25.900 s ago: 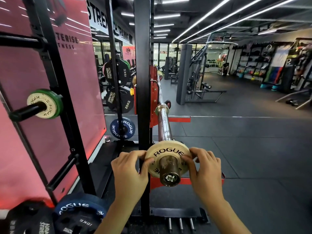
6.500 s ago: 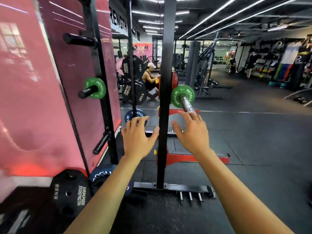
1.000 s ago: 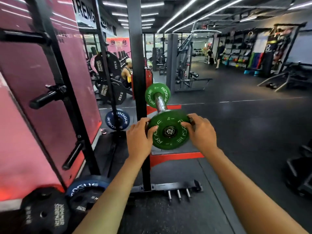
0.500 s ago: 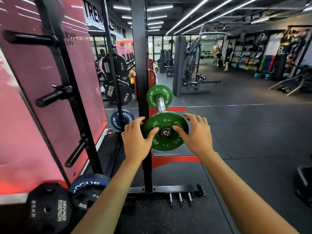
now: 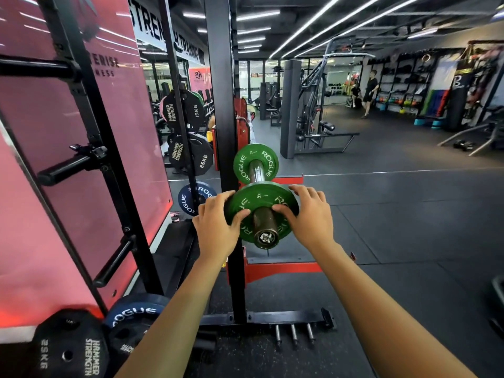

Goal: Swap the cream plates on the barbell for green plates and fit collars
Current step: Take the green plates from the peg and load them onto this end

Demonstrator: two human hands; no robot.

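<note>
Near green plate [image 5: 259, 203] on barbell sleeve [image 5: 265, 227] end; second green plate [image 5: 255, 162] further in

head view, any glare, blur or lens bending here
Head view: wide-angle bending curves the black rack upright; ceiling light strips reflect as streaks on the pink wall panel; the near green plate and both hands are sharp, the far gym softer.

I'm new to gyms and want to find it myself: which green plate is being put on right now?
Start at the black rack upright mid-frame and follow the steel barbell sleeve toward the camera. The nearer green plate sits between the left hand and right hand; the farther green plate sits untouched behind.
</note>
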